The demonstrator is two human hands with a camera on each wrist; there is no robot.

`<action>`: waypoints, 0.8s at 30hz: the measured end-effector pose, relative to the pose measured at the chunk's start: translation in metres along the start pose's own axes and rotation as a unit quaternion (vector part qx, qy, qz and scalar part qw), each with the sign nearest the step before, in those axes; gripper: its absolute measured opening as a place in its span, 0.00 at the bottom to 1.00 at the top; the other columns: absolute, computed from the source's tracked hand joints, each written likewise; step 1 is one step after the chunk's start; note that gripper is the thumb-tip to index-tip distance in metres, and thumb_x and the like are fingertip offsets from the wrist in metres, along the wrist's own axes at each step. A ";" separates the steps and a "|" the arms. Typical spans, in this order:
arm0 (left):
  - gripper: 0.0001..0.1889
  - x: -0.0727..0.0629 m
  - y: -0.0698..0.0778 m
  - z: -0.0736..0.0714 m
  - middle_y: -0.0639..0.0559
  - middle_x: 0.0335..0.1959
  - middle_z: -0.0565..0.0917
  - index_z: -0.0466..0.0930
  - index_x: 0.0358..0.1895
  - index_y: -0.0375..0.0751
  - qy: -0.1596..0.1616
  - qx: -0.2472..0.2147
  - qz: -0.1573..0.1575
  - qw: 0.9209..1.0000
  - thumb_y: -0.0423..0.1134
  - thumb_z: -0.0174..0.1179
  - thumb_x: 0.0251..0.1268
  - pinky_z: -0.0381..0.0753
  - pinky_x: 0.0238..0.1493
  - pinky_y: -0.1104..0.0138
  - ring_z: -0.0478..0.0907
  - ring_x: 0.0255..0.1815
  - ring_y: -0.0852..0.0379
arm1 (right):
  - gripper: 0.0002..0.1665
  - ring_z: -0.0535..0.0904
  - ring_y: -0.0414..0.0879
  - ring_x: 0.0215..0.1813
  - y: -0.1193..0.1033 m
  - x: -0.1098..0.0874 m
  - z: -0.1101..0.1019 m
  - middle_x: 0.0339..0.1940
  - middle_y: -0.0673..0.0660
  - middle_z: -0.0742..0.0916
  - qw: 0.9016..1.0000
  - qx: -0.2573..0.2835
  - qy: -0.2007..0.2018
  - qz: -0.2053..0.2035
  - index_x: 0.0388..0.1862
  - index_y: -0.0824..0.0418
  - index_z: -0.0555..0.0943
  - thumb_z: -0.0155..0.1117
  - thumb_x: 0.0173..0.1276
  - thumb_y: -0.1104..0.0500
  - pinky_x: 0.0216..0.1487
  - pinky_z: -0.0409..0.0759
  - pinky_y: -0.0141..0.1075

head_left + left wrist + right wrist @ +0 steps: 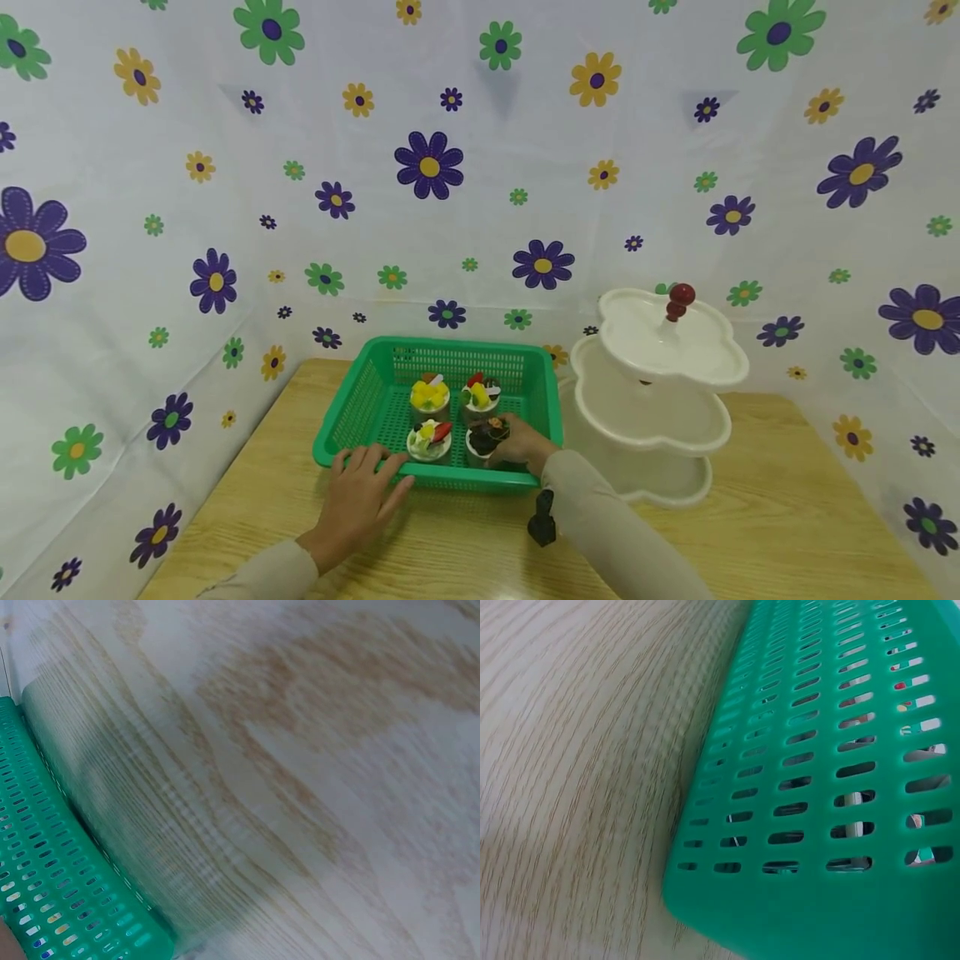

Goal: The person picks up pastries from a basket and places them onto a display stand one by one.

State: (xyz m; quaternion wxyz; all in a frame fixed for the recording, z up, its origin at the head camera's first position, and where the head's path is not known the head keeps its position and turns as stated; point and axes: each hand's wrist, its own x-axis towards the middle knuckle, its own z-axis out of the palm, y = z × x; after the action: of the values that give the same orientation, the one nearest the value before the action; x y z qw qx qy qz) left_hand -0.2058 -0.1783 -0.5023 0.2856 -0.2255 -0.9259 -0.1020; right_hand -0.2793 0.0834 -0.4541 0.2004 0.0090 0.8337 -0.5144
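In the head view, a green plastic basket (472, 477) holds several dessert cups. My right hand (521, 443) reaches over the front right of the basket and grips a dessert cup with a dark chocolate topping (486, 437); part of the cup is hidden by the fingers. To its left stands a cup with cream and a red fruit piece (429, 440). Behind are a yellow-fruit cup (431, 395) and a mixed-fruit cup (480, 395). My left hand (358, 504) rests on the basket's front rim at the left, fingers extended. Both wrist views show the basket's slotted wall (795, 787).
A white three-tier stand (663, 333) with scalloped plates and a red knob (681, 295) stands right of the basket. Basket and stand are on a wood-grain table (780, 500). A flower-printed white cloth (480, 225) hangs behind and at both sides.
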 end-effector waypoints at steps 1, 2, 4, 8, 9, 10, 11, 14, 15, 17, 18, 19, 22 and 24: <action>0.16 0.000 0.000 0.000 0.54 0.40 0.76 0.80 0.50 0.52 0.000 0.000 -0.001 1.000 0.54 0.56 0.67 0.66 0.51 0.44 0.73 0.44 0.51 | 0.53 0.70 0.66 0.61 0.000 0.000 0.000 0.62 0.70 0.72 1.000 0.000 -0.001 -0.001 0.71 0.68 0.58 0.76 0.48 0.72 0.58 0.71 0.54; 0.16 0.000 0.000 0.000 0.54 0.40 0.76 0.80 0.50 0.52 -0.001 0.000 -0.001 1.000 0.54 0.56 0.67 0.66 0.51 0.44 0.73 0.44 0.51 | 0.53 0.69 0.66 0.62 0.001 0.000 0.000 0.62 0.70 0.71 1.000 0.001 -0.003 -0.002 0.71 0.68 0.58 0.76 0.48 0.72 0.58 0.71 0.55; 0.16 0.000 0.000 0.000 0.54 0.40 0.76 0.80 0.50 0.52 -0.002 -0.002 -0.001 1.000 0.54 0.56 0.67 0.66 0.50 0.44 0.73 0.44 0.51 | 0.53 0.68 0.67 0.63 0.001 0.000 0.000 0.64 0.70 0.70 1.000 -0.001 -0.004 -0.004 0.71 0.68 0.58 0.76 0.48 0.71 0.59 0.71 0.56; 0.16 0.000 0.001 -0.001 0.53 0.40 0.76 0.80 0.50 0.52 -0.001 -0.002 0.001 1.000 0.54 0.55 0.67 0.67 0.50 0.44 0.73 0.43 0.51 | 0.54 0.67 0.68 0.63 0.001 -0.001 0.000 0.65 0.70 0.70 1.000 -0.001 -0.006 -0.008 0.72 0.67 0.57 0.76 0.49 0.69 0.59 0.70 0.57; 0.15 0.000 0.001 -0.001 0.53 0.40 0.76 0.80 0.50 0.52 -0.001 -0.003 0.001 1.000 0.54 0.56 0.67 0.67 0.50 0.44 0.73 0.43 0.51 | 0.53 0.67 0.67 0.63 0.001 -0.001 0.000 0.64 0.70 0.70 1.000 0.001 -0.007 -0.010 0.72 0.67 0.57 0.76 0.49 0.69 0.58 0.70 0.57; 0.16 0.000 0.001 -0.002 0.53 0.40 0.76 0.80 0.50 0.52 -0.001 -0.002 0.001 1.000 0.54 0.56 0.67 0.67 0.50 0.44 0.73 0.43 0.51 | 0.53 0.68 0.67 0.63 0.002 -0.001 0.000 0.64 0.70 0.70 1.000 0.004 -0.007 -0.014 0.72 0.67 0.57 0.76 0.49 0.69 0.58 0.71 0.56; 0.15 0.000 0.001 -0.002 0.53 0.40 0.76 0.80 0.50 0.52 -0.002 -0.002 0.001 1.000 0.54 0.56 0.67 0.67 0.50 0.44 0.73 0.43 0.51 | 0.52 0.69 0.66 0.61 0.002 0.000 0.000 0.62 0.69 0.72 1.000 0.008 -0.007 -0.021 0.71 0.67 0.58 0.76 0.49 0.69 0.57 0.72 0.55; 0.15 0.001 0.001 -0.003 0.54 0.40 0.76 0.80 0.50 0.52 -0.004 -0.002 0.001 1.000 0.54 0.56 0.67 0.67 0.50 0.45 0.73 0.43 0.51 | 0.50 0.73 0.61 0.56 0.002 0.000 0.000 0.58 0.67 0.75 0.999 0.015 -0.005 -0.039 0.69 0.67 0.61 0.76 0.48 0.70 0.55 0.73 0.53; 0.15 0.001 0.001 -0.003 0.54 0.40 0.76 0.80 0.50 0.52 -0.004 -0.001 0.001 1.000 0.54 0.56 0.67 0.67 0.50 0.45 0.73 0.43 0.52 | 0.49 0.74 0.60 0.55 0.002 0.000 -0.001 0.56 0.66 0.76 0.999 0.015 -0.004 -0.045 0.68 0.67 0.62 0.76 0.48 0.70 0.55 0.73 0.52; 0.15 0.001 0.001 -0.003 0.54 0.40 0.76 0.80 0.50 0.52 -0.005 0.000 0.002 1.000 0.54 0.57 0.67 0.67 0.49 0.45 0.72 0.43 0.52 | 0.49 0.74 0.59 0.55 0.002 -0.001 -0.001 0.56 0.66 0.76 0.998 0.016 -0.001 -0.053 0.68 0.67 0.63 0.76 0.47 0.70 0.56 0.73 0.52; 0.15 0.001 0.001 -0.003 0.54 0.40 0.75 0.80 0.50 0.52 -0.006 0.000 0.002 1.000 0.54 0.57 0.67 0.67 0.49 0.46 0.72 0.43 0.52 | 0.50 0.73 0.60 0.56 0.001 -0.002 -0.002 0.58 0.66 0.75 0.998 0.014 0.002 -0.054 0.69 0.67 0.62 0.77 0.47 0.69 0.57 0.72 0.53; 0.15 0.001 0.001 -0.003 0.54 0.40 0.75 0.80 0.50 0.52 -0.007 0.000 0.002 1.000 0.54 0.57 0.67 0.67 0.49 0.46 0.72 0.43 0.52 | 0.52 0.71 0.62 0.59 -0.001 -0.004 -0.003 0.61 0.68 0.73 0.998 0.013 0.003 -0.054 0.70 0.67 0.60 0.77 0.48 0.68 0.58 0.71 0.55; 0.15 0.001 0.001 -0.003 0.54 0.39 0.75 0.80 0.49 0.52 -0.009 -0.001 0.000 1.000 0.53 0.57 0.67 0.66 0.50 0.46 0.72 0.43 0.52 | 0.55 0.68 0.64 0.63 -0.006 -0.010 -0.006 0.66 0.69 0.70 0.998 0.022 0.009 -0.066 0.72 0.67 0.58 0.78 0.47 0.66 0.60 0.69 0.57; 0.15 0.000 0.001 -0.002 0.54 0.39 0.75 0.80 0.49 0.52 -0.011 0.000 -0.001 1.000 0.54 0.56 0.67 0.66 0.50 0.45 0.72 0.43 0.52 | 0.56 0.68 0.65 0.64 -0.010 -0.014 -0.011 0.66 0.69 0.70 0.997 0.027 0.016 -0.073 0.73 0.67 0.58 0.78 0.47 0.66 0.60 0.68 0.58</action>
State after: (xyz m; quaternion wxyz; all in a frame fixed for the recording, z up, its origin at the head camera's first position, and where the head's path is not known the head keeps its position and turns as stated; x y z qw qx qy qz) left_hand -0.2044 -0.1783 -0.5002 0.2754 -0.2261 -0.9290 -0.1001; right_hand -0.2722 0.0905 -0.4362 0.1484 -0.0379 0.8214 -0.5494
